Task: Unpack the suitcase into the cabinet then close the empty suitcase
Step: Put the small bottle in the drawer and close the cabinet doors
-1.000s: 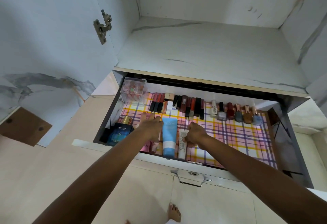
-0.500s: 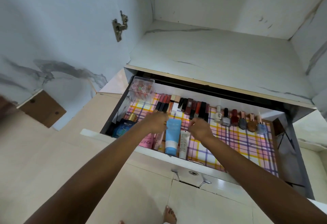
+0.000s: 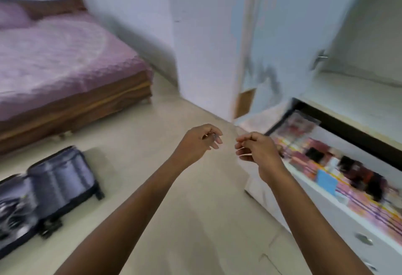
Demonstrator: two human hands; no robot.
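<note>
Hovering over the tiled floor [image 3: 206, 220], your left hand [image 3: 199, 144] and right hand [image 3: 257, 155] are close together but not touching. The fingers of both are loosely curled with nothing visible in either, though the blur leaves tiny items uncertain.

I judge that empty hands suit a trip for the next load, since they are free to gather from the suitcase [image 3: 54, 187]. It lies open on the floor at your lower left, well apart from both hands and near the bed [image 3: 65, 61]. Its near half shows dark contents too smeared to name, so unpacking looks unfinished and closing it would be premature.

The pulled-out drawer [image 3: 359, 216] of the cabinet [image 3: 359, 100] sits at your right, just beside the right hand. Its checked liner carries rows of cosmetics, with a blue tube [image 3: 326, 182] near the front edge. Standing open, it is ready to receive more. Mind the projecting front as you step across.
</note>
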